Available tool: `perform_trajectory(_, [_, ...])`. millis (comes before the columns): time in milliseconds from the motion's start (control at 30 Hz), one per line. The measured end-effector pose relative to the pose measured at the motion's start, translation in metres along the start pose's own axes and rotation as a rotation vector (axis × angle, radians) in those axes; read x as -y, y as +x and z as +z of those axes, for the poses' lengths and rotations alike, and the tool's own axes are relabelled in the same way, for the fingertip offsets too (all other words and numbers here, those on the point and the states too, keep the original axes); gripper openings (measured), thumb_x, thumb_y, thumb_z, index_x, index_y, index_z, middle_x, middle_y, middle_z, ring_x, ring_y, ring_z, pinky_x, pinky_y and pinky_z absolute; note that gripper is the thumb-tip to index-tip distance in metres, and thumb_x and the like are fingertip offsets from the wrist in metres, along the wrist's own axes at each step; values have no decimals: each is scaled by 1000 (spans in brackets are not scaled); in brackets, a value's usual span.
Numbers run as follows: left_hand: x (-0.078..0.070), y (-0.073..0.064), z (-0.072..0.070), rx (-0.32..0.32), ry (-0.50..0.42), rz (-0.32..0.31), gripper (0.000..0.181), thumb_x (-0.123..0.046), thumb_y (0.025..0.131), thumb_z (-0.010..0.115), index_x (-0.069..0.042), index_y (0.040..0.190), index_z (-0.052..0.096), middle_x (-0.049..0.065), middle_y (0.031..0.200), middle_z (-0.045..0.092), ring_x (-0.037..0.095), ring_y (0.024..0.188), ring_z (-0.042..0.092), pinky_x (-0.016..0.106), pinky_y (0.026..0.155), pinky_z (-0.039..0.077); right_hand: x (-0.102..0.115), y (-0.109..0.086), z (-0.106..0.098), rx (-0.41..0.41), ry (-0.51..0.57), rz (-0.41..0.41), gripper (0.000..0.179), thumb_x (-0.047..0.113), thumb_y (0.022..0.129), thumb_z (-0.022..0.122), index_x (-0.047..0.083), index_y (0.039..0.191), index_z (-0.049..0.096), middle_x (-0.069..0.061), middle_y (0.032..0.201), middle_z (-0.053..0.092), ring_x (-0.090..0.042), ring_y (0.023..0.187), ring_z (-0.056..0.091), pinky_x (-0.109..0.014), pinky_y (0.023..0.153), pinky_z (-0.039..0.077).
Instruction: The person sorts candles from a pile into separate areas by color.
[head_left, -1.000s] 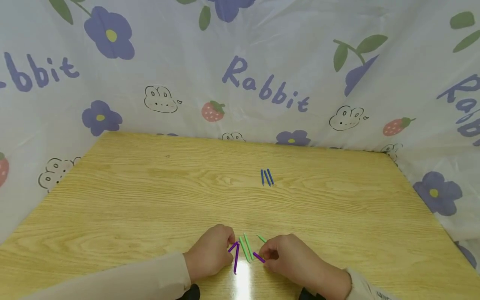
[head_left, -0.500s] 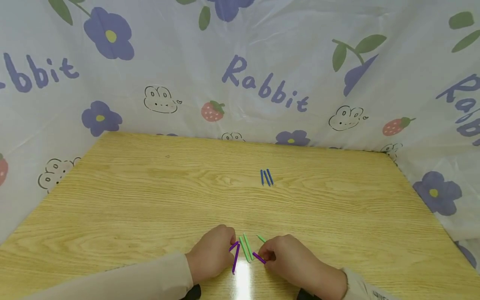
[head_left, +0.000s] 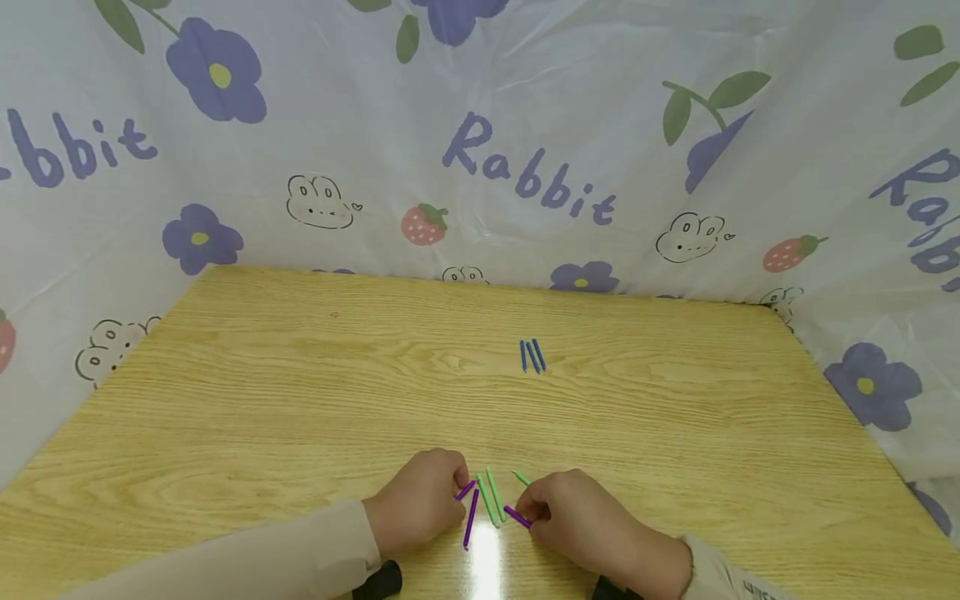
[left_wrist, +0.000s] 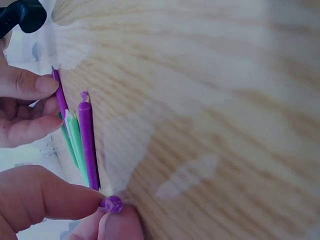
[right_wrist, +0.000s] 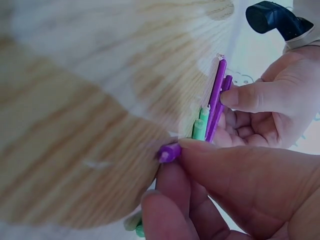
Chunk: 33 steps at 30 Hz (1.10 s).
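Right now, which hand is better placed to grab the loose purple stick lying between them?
Probably the left hand: the loose purple stick lies close beside it, while two green sticks lie between that stick and the right hand. Left pinches a second purple stick, right a third; neither is free.

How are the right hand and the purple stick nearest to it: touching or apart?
Touching. The right wrist view shows the right hand pinching the purple stick, whose end sticks out beyond the thumb tip.

Both sleeves point(head_left: 258, 552) are beige; dark lettering point(head_left: 756, 589) marks one.
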<state>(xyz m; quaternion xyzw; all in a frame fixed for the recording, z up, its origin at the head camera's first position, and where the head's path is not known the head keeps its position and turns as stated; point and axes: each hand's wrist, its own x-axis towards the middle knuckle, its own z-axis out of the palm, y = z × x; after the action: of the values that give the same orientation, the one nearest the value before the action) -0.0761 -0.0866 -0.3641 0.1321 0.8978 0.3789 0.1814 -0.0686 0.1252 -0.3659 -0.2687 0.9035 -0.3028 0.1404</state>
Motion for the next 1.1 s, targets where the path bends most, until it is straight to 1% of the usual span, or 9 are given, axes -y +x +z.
perform_trajectory(233, [0, -1, -2, -13, -44, -22, 20, 13, 70, 66, -1, 82, 59, 3, 71, 50, 16, 65, 47, 25, 57, 39, 0, 0, 0, 1, -1, 8, 16, -7, 73, 70, 5, 83, 75, 4, 72, 68, 3, 65, 53, -18, 57, 47])
perform_trajectory(367, [2, -2, -3, -22, -63, -20, 20, 14, 69, 64, -1, 82, 59, 3, 72, 51, 17, 67, 47, 25, 58, 39, -1, 0, 0, -4, -8, 15, 16, -7, 74, 70, 5, 83, 75, 5, 72, 68, 3, 65, 53, -18, 58, 47])
perform_trajectory(467, [4, -3, -4, -24, -80, -30, 21, 14, 69, 61, -1, 83, 60, 3, 73, 51, 17, 67, 48, 25, 57, 39, -1, 0, 1, -3, -16, 21, 16, -7, 74, 70, 6, 83, 75, 5, 73, 68, 3, 66, 54, -19, 59, 47])
perform_trajectory(633, [5, -4, -8, -27, -125, -67, 22, 15, 69, 61, -1, 85, 60, 4, 75, 51, 18, 69, 47, 26, 58, 40, 0, 0, 0, 6, -20, 21, 17, -7, 74, 70, 5, 84, 75, 4, 74, 68, 2, 66, 55, -19, 59, 48])
perform_trajectory(733, [5, -3, -12, -47, -141, -87, 22, 15, 72, 63, -2, 86, 59, 5, 77, 51, 18, 71, 47, 27, 60, 41, 0, 0, 0, 12, -18, 20, 17, -7, 74, 70, 5, 84, 75, 4, 74, 68, 2, 66, 55, -18, 59, 48])
perform_trajectory(867, [7, 0, -17, -86, -133, -87, 20, 13, 74, 66, -1, 88, 60, 5, 78, 51, 17, 70, 48, 28, 60, 43, 1, 0, 0, 17, -12, 26, 18, -8, 74, 69, 4, 85, 75, 4, 73, 68, 2, 64, 52, -18, 57, 46])
perform_trajectory(1100, [8, 6, -27, -136, -145, -108, 20, 11, 76, 66, 0, 92, 63, 6, 79, 53, 17, 67, 51, 29, 59, 46, 1, 0, -1, 24, 7, 35, 17, -7, 74, 69, 5, 85, 75, 5, 72, 67, 2, 62, 49, -18, 56, 45])
